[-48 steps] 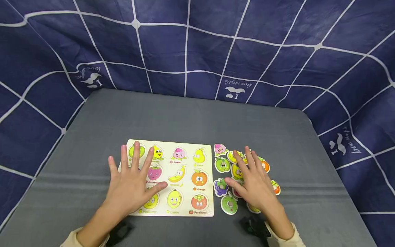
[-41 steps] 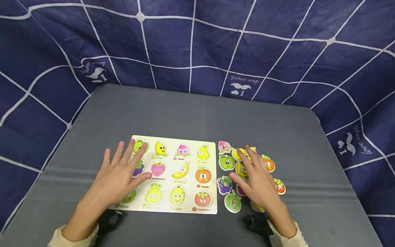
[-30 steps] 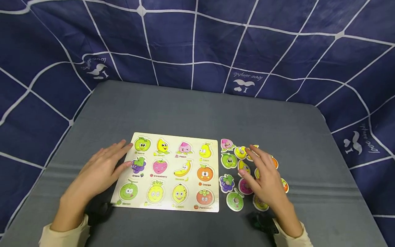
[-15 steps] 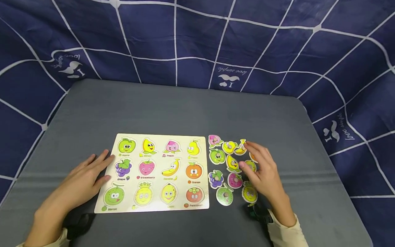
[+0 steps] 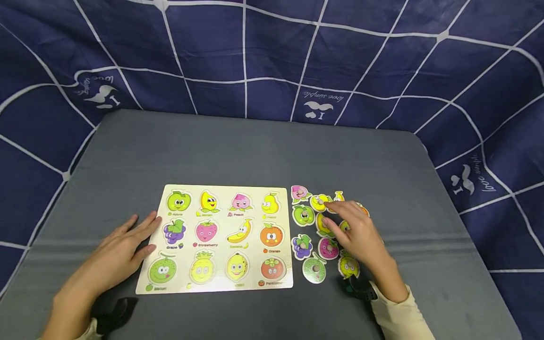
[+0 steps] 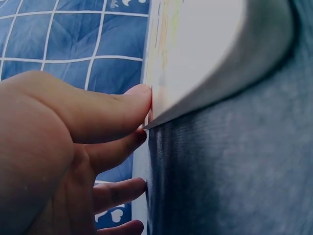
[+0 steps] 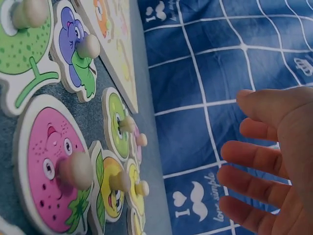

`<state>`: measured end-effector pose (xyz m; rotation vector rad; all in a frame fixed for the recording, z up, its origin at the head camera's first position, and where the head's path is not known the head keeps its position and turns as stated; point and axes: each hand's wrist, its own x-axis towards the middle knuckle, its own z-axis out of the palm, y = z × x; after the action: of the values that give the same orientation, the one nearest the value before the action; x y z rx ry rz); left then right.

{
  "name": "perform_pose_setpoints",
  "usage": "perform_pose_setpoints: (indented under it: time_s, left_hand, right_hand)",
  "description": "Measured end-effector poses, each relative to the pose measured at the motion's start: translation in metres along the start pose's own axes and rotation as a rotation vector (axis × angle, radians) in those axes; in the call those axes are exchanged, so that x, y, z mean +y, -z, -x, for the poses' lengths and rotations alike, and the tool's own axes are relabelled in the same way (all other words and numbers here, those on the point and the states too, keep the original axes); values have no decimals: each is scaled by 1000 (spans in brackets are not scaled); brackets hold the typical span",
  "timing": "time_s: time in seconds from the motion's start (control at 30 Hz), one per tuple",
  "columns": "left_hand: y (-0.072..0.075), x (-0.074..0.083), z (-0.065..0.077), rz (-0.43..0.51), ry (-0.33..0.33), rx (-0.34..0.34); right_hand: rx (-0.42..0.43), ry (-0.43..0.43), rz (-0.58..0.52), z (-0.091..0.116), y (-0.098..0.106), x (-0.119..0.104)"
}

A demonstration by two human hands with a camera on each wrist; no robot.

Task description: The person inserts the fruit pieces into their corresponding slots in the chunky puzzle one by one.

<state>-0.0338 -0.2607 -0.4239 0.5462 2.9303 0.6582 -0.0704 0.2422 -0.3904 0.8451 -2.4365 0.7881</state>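
Note:
A fruit puzzle board [image 5: 223, 231] with printed fruits and names lies flat on the grey table. My left hand [image 5: 114, 257] rests at its left edge, fingers loosely extended; in the left wrist view the thumb [image 6: 134, 105] touches the board's edge. Just right of the board lie loose knobbed fruit pieces. Among them are a peach [image 5: 300, 193], an apple [image 5: 303, 215], grapes [image 5: 301, 247], a strawberry [image 5: 328, 248] and a melon [image 5: 314, 270]. Above the pieces hovers my right hand [image 5: 361, 236], fingers relaxed and holding nothing, hiding some of them.
The grey cloth-covered table [image 5: 255, 146] extends beyond the board and pieces. A dark blue curtain [image 5: 272, 52] with white grid lines surrounds its far side and both sides. A pineapple-like piece [image 5: 349, 267] lies near the right wrist.
My left hand has moved left off the printed fruits to the board's left edge. My right hand has drawn its spread fingers together, its fingertips now over the yellow pieces.

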Motion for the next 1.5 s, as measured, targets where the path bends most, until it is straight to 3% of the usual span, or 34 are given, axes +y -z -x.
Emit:
perform_pose_setpoints:
  time_s: [0.2,0.4,0.87,1.5]
  left_hand:
    - [-4,0,-7,12,-33,23]
    - [-10,-5,-2,3,-25,17]
    - [-17,-9,3,-2,-38,61]
    - [-16,-6,2,6,-24,47]
  right_hand:
    - [-57,-3,30,-4,-4,7]
    - [-154,-36,50,-11,-16,11]
    - [-381,-174,-21,-24,-34,12]
    - [-340,-126,-74,-23,-46,21]
